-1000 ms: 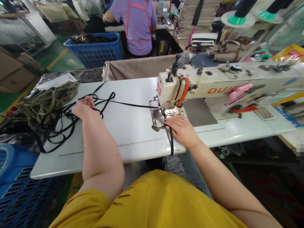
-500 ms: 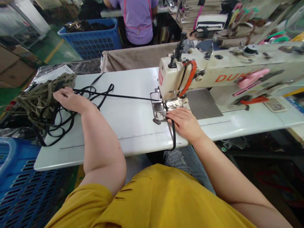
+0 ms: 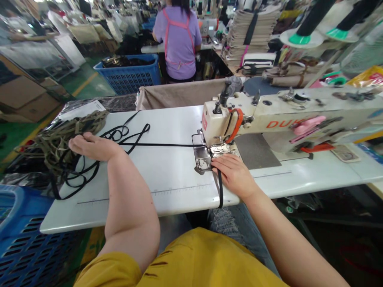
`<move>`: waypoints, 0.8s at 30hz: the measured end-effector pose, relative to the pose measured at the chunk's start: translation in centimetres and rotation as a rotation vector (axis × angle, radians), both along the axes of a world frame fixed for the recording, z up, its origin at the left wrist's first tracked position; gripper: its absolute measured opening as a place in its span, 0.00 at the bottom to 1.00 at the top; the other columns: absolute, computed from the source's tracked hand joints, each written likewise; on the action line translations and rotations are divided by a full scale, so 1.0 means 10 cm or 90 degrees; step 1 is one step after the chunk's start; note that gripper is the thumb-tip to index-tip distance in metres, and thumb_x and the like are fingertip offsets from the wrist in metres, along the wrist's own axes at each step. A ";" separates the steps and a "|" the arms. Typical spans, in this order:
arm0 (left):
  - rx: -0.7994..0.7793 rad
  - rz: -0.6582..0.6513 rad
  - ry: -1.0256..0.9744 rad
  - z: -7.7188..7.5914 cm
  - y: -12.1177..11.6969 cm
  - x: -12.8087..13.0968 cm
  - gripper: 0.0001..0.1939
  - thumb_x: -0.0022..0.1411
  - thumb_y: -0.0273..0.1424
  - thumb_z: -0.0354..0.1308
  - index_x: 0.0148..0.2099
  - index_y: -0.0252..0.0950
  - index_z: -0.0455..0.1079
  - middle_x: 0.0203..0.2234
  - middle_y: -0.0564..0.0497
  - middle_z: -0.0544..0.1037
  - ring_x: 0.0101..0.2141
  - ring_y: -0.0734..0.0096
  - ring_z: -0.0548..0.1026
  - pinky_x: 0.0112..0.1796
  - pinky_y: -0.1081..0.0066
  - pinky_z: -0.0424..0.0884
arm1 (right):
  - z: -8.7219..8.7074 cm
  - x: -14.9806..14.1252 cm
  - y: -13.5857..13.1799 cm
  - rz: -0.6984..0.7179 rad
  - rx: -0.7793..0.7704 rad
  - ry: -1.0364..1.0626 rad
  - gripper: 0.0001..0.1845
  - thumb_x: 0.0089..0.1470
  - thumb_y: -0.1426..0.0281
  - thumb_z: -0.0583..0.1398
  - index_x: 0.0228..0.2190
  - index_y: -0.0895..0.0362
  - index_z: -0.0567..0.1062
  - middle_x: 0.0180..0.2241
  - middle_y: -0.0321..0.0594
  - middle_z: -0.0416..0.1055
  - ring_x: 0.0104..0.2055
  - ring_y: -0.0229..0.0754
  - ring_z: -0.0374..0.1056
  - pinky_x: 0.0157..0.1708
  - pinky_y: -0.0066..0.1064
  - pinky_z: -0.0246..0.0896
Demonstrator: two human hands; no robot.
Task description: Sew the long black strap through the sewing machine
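A cream sewing machine stands on a white table. A black strap runs taut from a loose tangle at the left to the metal folder by the needle, then hangs over the table's front edge. My left hand lies on the tangle of black strap beside a heap of olive webbing, fingers curled over the strap. My right hand rests flat on the strap just in front of the presser foot, fingers together and pressing it down.
Blue plastic crates stand at the lower left and behind the table. A person in a purple shirt works at the far bench. Stacked fabric pieces and thread cones sit at the back right.
My left hand slid left along the black strap, from the loops toward the olive webbing heap. My right hand stayed at the presser foot. The view shifted a little.
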State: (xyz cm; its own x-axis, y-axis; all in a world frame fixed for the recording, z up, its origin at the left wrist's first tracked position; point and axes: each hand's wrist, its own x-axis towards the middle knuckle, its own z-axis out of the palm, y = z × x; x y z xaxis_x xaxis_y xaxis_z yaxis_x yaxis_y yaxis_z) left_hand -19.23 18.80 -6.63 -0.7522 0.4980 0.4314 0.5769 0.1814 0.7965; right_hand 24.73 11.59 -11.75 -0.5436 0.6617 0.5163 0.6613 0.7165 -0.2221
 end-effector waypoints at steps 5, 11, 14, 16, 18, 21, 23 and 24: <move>-0.003 0.062 -0.019 0.03 -0.03 -0.08 0.09 0.69 0.34 0.58 0.45 0.42 0.60 0.51 0.40 0.72 0.58 0.49 0.72 0.54 0.54 0.72 | 0.01 0.00 0.00 0.002 0.017 -0.005 0.11 0.72 0.69 0.61 0.51 0.53 0.82 0.52 0.43 0.82 0.53 0.48 0.79 0.63 0.49 0.69; 0.055 0.367 -0.055 -0.08 0.15 -0.05 0.07 0.70 0.25 0.47 0.39 0.42 0.56 0.64 0.35 0.68 0.67 0.48 0.69 0.62 0.51 0.63 | 0.02 0.01 0.00 -0.001 0.020 -0.001 0.12 0.72 0.69 0.61 0.51 0.54 0.82 0.52 0.44 0.82 0.53 0.48 0.79 0.63 0.50 0.70; 0.063 0.361 -0.070 -0.12 0.21 -0.07 0.05 0.69 0.25 0.46 0.41 0.42 0.57 0.65 0.32 0.66 0.66 0.44 0.68 0.61 0.48 0.61 | 0.01 0.00 0.00 0.002 0.029 -0.001 0.11 0.72 0.70 0.61 0.51 0.54 0.82 0.52 0.44 0.82 0.53 0.48 0.79 0.63 0.50 0.71; 0.072 0.357 -0.075 -0.14 0.22 -0.09 0.05 0.69 0.25 0.46 0.42 0.41 0.58 0.64 0.31 0.64 0.65 0.43 0.68 0.61 0.47 0.60 | 0.01 0.00 0.00 0.003 0.027 0.000 0.11 0.72 0.70 0.60 0.51 0.54 0.82 0.51 0.44 0.83 0.52 0.48 0.79 0.62 0.50 0.71; 0.071 0.362 -0.070 -0.14 0.21 -0.07 0.04 0.68 0.26 0.46 0.42 0.41 0.59 0.62 0.31 0.65 0.65 0.44 0.67 0.62 0.49 0.59 | 0.01 0.00 0.00 0.004 0.023 0.002 0.11 0.72 0.70 0.61 0.51 0.53 0.82 0.51 0.44 0.83 0.52 0.48 0.79 0.62 0.50 0.72; 0.036 0.373 -0.079 -0.10 0.21 -0.01 0.05 0.70 0.29 0.46 0.41 0.41 0.62 0.59 0.32 0.68 0.64 0.43 0.67 0.64 0.50 0.58 | 0.01 0.01 0.00 0.003 0.021 0.007 0.11 0.71 0.70 0.61 0.51 0.53 0.82 0.51 0.44 0.83 0.52 0.48 0.79 0.62 0.51 0.72; -0.004 0.366 -0.103 -0.08 0.20 0.05 0.07 0.71 0.33 0.46 0.40 0.40 0.63 0.60 0.32 0.68 0.64 0.37 0.65 0.64 0.43 0.58 | 0.01 0.01 0.00 0.002 0.018 0.010 0.11 0.71 0.70 0.61 0.51 0.53 0.82 0.51 0.44 0.83 0.53 0.48 0.79 0.62 0.51 0.72; -0.021 0.356 -0.112 -0.07 0.20 0.08 0.07 0.71 0.34 0.47 0.40 0.40 0.64 0.60 0.32 0.67 0.65 0.34 0.64 0.63 0.39 0.57 | 0.01 0.01 0.00 0.001 0.017 0.011 0.11 0.71 0.70 0.61 0.51 0.53 0.82 0.51 0.44 0.83 0.52 0.48 0.79 0.62 0.51 0.72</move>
